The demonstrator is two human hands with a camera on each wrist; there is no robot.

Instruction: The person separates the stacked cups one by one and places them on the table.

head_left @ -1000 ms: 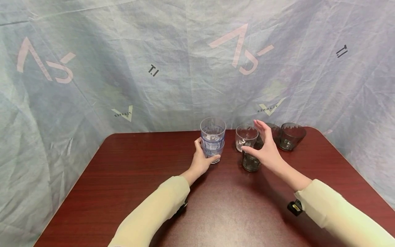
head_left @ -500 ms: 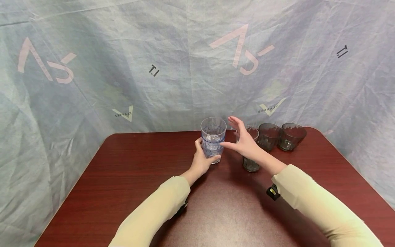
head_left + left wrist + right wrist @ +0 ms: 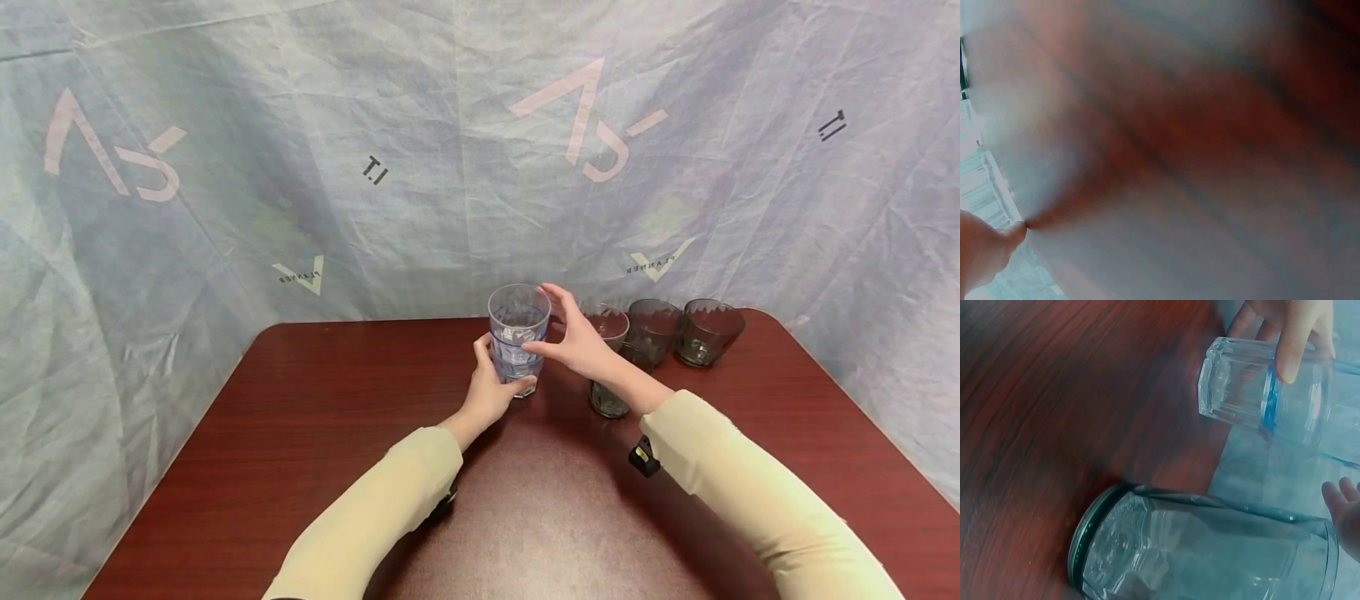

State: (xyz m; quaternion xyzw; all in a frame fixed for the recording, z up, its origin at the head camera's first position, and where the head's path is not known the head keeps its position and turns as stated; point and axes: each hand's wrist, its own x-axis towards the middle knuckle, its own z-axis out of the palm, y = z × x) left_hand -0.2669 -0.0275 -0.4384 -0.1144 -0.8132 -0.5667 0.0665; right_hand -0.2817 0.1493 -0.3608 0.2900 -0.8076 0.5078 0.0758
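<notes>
A stack of nested clear drinking glasses (image 3: 516, 321) with blue bands stands upright near the back of the table. My left hand (image 3: 487, 400) grips its lower part, thumb in front and fingers round the left side. In the right wrist view that hand's thumb presses on the stack (image 3: 1310, 403). My right hand (image 3: 581, 346) is at the stack's upper right side, thumb in front of the glass and fingers behind the rim, spread in a C. Its visible fingers (image 3: 1338, 503) look apart from the glass in the right wrist view. The left wrist view is mostly blurred.
Right of the stack stand a clear glass (image 3: 617, 323) and a dark tinted glass (image 3: 609, 402) in front of it, partly hidden by my right hand. Two more dark glasses (image 3: 654, 325) stand behind, to the right. A printed cloth (image 3: 420, 225) hangs behind the reddish table (image 3: 337, 392).
My right hand has moved left, from above the front dark glass to the upper part of the clear stack. The left hand and the stack have stayed in place.
</notes>
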